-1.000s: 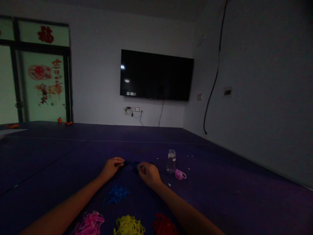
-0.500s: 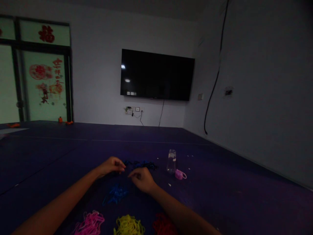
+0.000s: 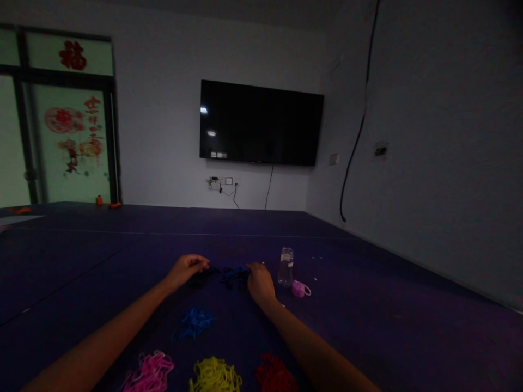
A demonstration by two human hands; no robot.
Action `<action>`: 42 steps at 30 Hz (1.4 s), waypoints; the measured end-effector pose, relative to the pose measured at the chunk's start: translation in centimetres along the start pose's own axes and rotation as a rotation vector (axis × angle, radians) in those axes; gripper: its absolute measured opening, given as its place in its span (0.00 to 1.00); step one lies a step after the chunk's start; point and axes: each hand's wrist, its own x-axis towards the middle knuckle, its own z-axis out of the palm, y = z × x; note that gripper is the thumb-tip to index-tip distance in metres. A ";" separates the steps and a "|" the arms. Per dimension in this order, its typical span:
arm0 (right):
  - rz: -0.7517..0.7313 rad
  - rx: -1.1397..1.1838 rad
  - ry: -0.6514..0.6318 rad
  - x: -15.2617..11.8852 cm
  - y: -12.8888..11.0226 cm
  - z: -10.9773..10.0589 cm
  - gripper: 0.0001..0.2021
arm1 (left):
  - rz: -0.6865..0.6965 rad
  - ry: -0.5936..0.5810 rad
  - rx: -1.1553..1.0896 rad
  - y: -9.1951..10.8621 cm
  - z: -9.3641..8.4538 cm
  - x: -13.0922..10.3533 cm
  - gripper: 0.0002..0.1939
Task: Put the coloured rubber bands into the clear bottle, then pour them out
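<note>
Right hand (image 3: 260, 282) forward again, both grips pinching dark tangled strands (image 3: 224, 273).

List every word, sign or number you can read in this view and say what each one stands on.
"福": red character on the upper window pane.
Red cut-out decorations on the glass door: characters and figures too blurred to read.
Clear bottle beside the right hand: label too small to read.
Wall television: dark, no text showing.
</note>
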 end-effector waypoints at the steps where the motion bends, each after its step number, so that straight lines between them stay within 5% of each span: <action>1: -0.003 -0.024 -0.028 0.0 0.1 0.2 0.22 | 0.019 0.063 0.028 -0.8 0.5 0.1 0.20; 3: -0.011 -0.062 -0.082 0.1 0.2 0.7 0.24 | 0.059 0.102 0.072 -2.2 1.2 0.1 0.18; 7: -0.035 -0.069 -0.143 0.2 0.4 1.4 0.24 | 0.242 -0.036 0.361 -4.0 2.2 -0.1 0.18; 14: -0.083 -0.024 -0.173 0.2 0.3 1.5 0.22 | 0.205 -0.220 0.502 -4.5 2.5 -0.1 0.21; 42: -0.147 0.043 -0.107 -0.4 -0.7 0.1 0.21 | 0.381 -0.219 0.404 -4.4 2.7 0.0 0.19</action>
